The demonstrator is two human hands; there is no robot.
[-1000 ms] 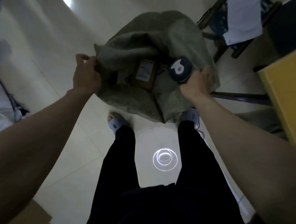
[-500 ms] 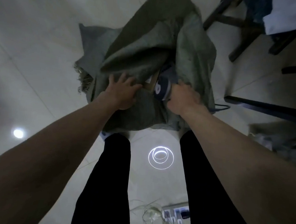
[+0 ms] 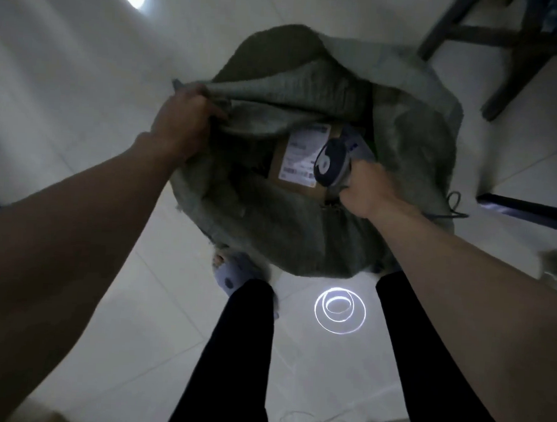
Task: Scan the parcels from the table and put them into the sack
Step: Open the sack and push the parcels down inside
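The big green sack (image 3: 302, 232) sits on the pale floor (image 3: 83, 68), right in front of the person's feet. It looks soft and floppy, like thick cloth, so its mouth will likely fall shut if nobody holds it. The best place to hold it is the rim, with a good bunch of cloth in each fist. The left hand (image 3: 183, 120) has its fingers curled tight around the left side of the rim and pulls it up and out. The right hand (image 3: 366, 190) is at the right side of the mouth, with fingers wrapped around a dark scanner (image 3: 330, 163); it may pinch some sack cloth too, but that is hard to see. A brown cardboard parcel (image 3: 301, 161) with a white label lies down inside the sack, between the two hands and nearer the right one. The scanner hangs just over the parcel's label. The parcel looks stiff and flat, and probably not very heavy. A dark chair (image 3: 509, 45) stands behind the sack.
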